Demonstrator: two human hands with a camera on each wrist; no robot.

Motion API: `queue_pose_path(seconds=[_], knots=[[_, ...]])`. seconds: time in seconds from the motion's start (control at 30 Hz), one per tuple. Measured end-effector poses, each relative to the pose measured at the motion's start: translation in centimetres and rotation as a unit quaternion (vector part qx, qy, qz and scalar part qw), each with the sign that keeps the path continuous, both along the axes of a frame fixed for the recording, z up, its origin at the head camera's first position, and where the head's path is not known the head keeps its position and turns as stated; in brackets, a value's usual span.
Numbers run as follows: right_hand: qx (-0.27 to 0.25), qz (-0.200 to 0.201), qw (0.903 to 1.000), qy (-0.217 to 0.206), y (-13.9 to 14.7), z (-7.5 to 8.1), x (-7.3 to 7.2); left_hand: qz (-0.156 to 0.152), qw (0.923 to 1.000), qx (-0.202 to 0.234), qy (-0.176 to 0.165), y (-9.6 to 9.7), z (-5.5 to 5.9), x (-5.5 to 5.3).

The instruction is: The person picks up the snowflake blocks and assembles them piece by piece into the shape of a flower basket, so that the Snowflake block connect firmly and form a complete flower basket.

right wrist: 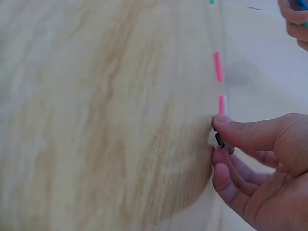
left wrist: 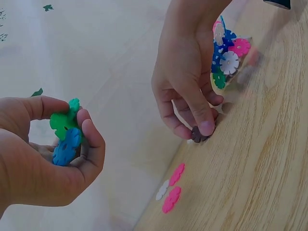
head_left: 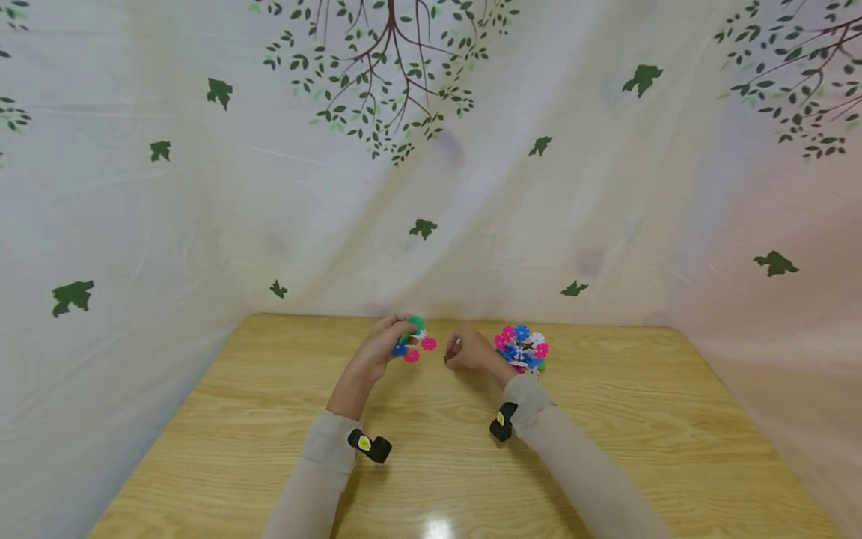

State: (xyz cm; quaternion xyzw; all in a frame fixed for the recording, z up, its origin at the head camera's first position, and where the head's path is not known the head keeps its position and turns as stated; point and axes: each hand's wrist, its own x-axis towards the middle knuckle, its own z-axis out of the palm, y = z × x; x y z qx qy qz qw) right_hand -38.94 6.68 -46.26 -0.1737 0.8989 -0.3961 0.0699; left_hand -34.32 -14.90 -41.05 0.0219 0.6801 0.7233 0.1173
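Observation:
My left hand point(left wrist: 53, 154) pinches a joined cluster of flower-shaped plastic discs, with green discs point(left wrist: 61, 123) and a blue disc point(left wrist: 67, 147) showing between thumb and fingers. To its right, my right hand point(head_left: 471, 349) is low over the table and pinches a dark brown flower disc point(left wrist: 198, 134) between thumb and fingertips. Two pink discs point(left wrist: 172, 199) and a white disc point(left wrist: 162, 189) lie flat on the wood near both hands. Behind the right wrist stands a pile of pink, blue, white and green discs point(head_left: 521, 346).
The wooden table point(head_left: 431, 464) ends at a pale cloth backdrop point(head_left: 337, 254) printed with leaves and branches. A black wrist camera point(head_left: 370, 446) sits on the left sleeve, another black camera point(head_left: 502, 423) on the right one.

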Motion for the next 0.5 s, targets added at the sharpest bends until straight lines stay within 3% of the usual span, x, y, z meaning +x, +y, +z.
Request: queue_pose_path(seconds=[0.13,0.23,0.5], knots=[[-0.058,-0.017,0.9977,-0.029,0.1,0.2,0.3,-0.001,1.0,0.006,-0.003,0.1,0.1,0.1],[-0.117,-0.027,0.9925,-0.02,-0.1,1.0,0.8,0.001,0.9998,0.017,-0.011,0.2,0.0,0.0],[-0.247,-0.035,0.9638,0.093,-1.4,3.8,2.4,-0.007,0.9993,0.036,-0.013,0.6,-0.3,-0.1]])
